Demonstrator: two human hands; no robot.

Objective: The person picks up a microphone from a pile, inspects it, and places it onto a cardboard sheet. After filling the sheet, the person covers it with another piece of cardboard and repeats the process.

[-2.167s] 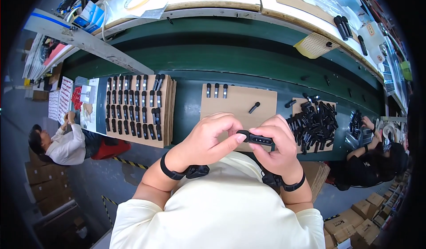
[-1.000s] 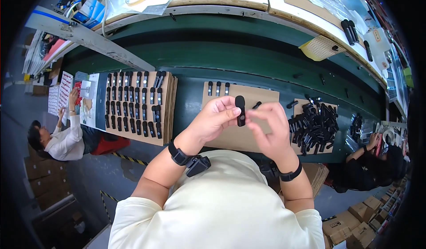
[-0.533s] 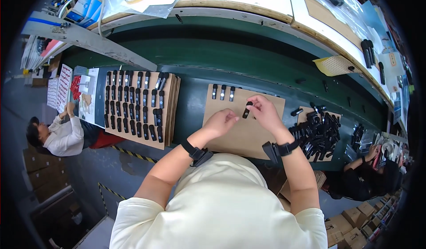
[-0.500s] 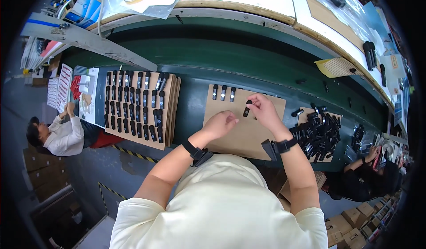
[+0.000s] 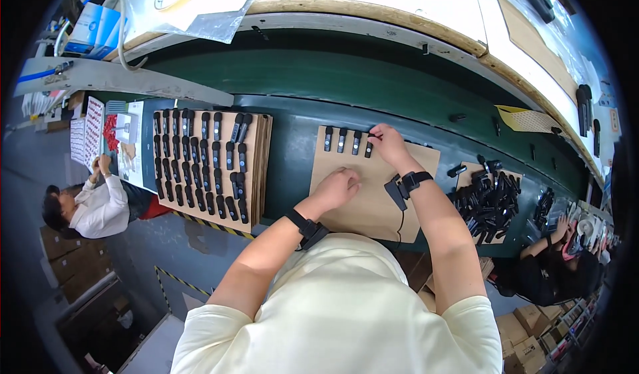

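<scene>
On a brown cardboard sheet (image 5: 373,207) in front of me, several small black microphones with silvery lower ends, such as this microphone (image 5: 342,140), stand in a row along the far edge. My right hand (image 5: 386,141) pinches the rightmost microphone (image 5: 369,147) of that row between thumb and fingers, against the cardboard. Nearer to me, my left hand (image 5: 337,187) hovers over the sheet with its fingers loosely curled and apart, and nothing shows in it. Black straps with small boxes sit on both wrists.
To the left, a stack of cardboard sheets (image 5: 261,174) carries rows of the same microphones. A jumbled heap of black microphones (image 5: 487,204) lies on the right. A shelf edge (image 5: 373,15) runs across the far side. Two people sit at the bench's left and right ends.
My right hand has carried the microphone away from me to the row's right end at the far edge. The left hand stays curled over the sheet. The view has shifted slightly.
</scene>
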